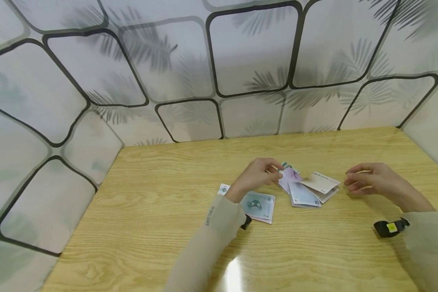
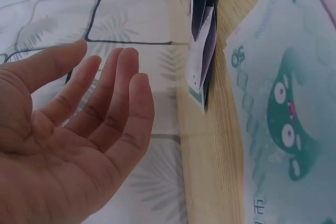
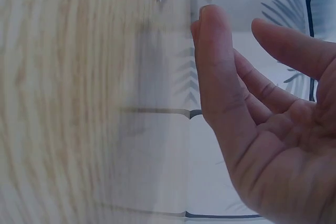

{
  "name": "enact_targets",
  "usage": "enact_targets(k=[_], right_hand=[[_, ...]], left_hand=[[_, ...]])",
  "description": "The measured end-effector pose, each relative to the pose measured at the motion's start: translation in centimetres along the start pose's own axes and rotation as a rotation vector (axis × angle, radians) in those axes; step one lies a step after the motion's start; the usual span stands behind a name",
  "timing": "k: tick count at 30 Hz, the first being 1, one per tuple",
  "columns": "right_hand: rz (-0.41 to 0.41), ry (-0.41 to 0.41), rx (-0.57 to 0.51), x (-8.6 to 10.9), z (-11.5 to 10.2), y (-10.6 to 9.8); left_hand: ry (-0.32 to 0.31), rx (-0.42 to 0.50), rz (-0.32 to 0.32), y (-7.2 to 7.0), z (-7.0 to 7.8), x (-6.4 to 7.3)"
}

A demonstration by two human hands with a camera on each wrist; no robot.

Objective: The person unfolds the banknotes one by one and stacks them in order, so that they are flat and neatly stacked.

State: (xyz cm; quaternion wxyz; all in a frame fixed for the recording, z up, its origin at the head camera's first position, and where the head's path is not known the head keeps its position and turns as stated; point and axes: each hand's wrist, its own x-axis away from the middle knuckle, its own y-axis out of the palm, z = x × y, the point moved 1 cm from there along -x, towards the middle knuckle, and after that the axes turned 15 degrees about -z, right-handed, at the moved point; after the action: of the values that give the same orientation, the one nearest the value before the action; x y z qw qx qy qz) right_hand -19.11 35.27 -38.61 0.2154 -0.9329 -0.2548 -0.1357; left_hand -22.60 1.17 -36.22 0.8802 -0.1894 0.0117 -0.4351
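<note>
A loose pile of folded play banknotes lies between the two hands: a purple note [image 1: 290, 177], a pale blue note [image 1: 303, 196] and a cream note [image 1: 321, 182] fanned over each other. My left hand [image 1: 257, 176] hovers at the pile's left edge, fingertips beside the purple note; its palm looks bare in the left wrist view, with fingers loosely bent. Partly beneath that forearm is a flatter stack topped by a teal note [image 1: 260, 205] with a cartoon animal face. Off the pile's right side, my right hand [image 1: 374, 180] holds nothing, its fingers relaxed.
Everything lies on a wood-grain table [image 1: 149, 227]. A patterned covering [image 1: 190, 73] with dark outlines and leaf prints rises behind the table and along its sides. Black straps, one with a yellow tag [image 1: 391, 227], sit on the wrists.
</note>
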Motion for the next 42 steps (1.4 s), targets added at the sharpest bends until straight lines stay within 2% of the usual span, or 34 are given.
enact_targets(k=[5, 14, 21, 27, 36, 42], right_hand=[[0.008, 0.003, -0.008, 0.0, 0.0, 0.1], [0.005, 0.022, -0.009, 0.0, 0.1, 0.0], [-0.004, 0.040, -0.040, 0.0, 0.4, 0.0], [-0.021, 0.034, -0.070, -0.5, 0.4, 0.3], [-0.027, 0.082, -0.090, -0.9, 0.4, 0.3], [-0.031, 0.078, -0.101, -0.9, 0.4, 0.3]], left_hand=[[0.000, -0.038, -0.010, 0.2, 0.6, -0.6], [-0.040, -0.046, -0.041, 0.9, 1.5, -2.0], [-0.037, -0.041, -0.060, 1.6, 1.7, -2.8], [-0.065, -0.040, -0.046, 1.7, 1.9, -2.9], [-0.075, -0.020, -0.030, 2.3, 1.8, -3.7], [-0.087, -0.084, -0.015, 3.1, 1.9, -4.7]])
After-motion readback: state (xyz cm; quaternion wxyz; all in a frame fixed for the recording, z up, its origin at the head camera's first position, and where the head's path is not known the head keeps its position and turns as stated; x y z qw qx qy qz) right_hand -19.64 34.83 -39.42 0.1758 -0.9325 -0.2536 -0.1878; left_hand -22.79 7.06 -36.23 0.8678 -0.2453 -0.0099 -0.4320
